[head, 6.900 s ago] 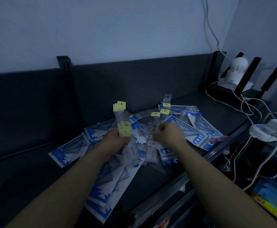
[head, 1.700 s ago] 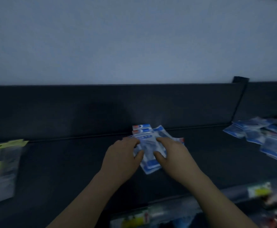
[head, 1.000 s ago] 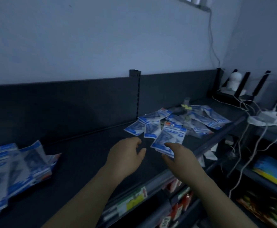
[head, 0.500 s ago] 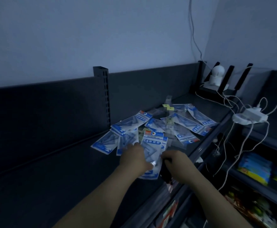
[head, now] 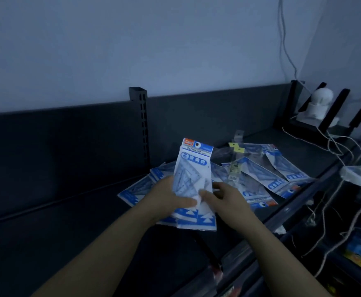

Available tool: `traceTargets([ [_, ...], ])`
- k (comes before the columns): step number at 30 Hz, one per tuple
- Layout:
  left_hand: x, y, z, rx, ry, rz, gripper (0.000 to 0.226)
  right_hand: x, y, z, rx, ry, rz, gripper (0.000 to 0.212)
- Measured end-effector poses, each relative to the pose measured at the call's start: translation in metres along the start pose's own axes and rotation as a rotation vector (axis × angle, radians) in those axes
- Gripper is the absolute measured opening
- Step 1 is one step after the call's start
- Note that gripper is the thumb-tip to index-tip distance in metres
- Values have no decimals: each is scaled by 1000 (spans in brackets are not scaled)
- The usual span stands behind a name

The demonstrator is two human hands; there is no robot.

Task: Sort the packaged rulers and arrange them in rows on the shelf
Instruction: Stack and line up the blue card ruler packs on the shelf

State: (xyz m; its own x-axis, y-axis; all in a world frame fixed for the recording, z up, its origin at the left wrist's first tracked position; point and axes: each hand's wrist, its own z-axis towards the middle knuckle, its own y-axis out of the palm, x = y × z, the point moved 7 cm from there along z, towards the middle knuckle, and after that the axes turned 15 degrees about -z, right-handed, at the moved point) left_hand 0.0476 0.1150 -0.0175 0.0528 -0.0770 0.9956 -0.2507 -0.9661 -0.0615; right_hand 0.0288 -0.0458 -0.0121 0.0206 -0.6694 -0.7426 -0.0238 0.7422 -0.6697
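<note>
1. The held packets, a small fanned stack of blue-and-white geometry sets, stand nearly upright at the centre of the frame. They are raised off the shelf, with their printed headers pointing toward the top of the frame.
2. The left hand is clamped on the stack's lower left edge, with its thumb lying across the front. The right hand pinches the lower right corner, thumb on the front face. The packets sit between the two hands, and most of their height rises above the fingers.
3. The grip is low and the plastic sleeves look slick, so I judge that the stack could splay. The rear packets already step out at the bottom, and one could slide free and drop past the shelf's front edge at lower right.
4. The loose pile lies just behind and to the right of the hands, with its packets overlapping at all angles. Dragging another packet from it could pull its neighbours along toward that edge.
5. A slim ruler pack with a yellow header lies on top of that pile. It is a different kind of pack and could be gathered in with the geometry sets by mistake, which would spoil the sort.
6. The light is dim and the print is hard to read, so similar packets may be confused.
7. The bare stretch of shelf at centre left looks like the place for a row, and none has been laid there yet.
</note>
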Motion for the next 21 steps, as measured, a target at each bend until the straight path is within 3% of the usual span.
traceTargets([
  [3,7,8,13,-2,-1,79,40,-5,3,20,-33,41,259,17],
  [6,4,2,29,67,-48,92,45,9,-7,44,55,81,227,12],
  [10,9,-34,47,274,-6,427,47,31,-21,69,156,101,96,27],
  [14,1,-44,66,180,-92,744,48,54,-19,81,171,169,-1,62],
  [17,-7,-32,72,96,-152,940,35,58,-16,85,182,156,16,61],
  [19,0,-27,72,162,-57,1078,30,60,-17,86,194,147,24,57],
  [21,0,-28,73,223,11,1062,28,62,-17,87,194,140,24,54],
])
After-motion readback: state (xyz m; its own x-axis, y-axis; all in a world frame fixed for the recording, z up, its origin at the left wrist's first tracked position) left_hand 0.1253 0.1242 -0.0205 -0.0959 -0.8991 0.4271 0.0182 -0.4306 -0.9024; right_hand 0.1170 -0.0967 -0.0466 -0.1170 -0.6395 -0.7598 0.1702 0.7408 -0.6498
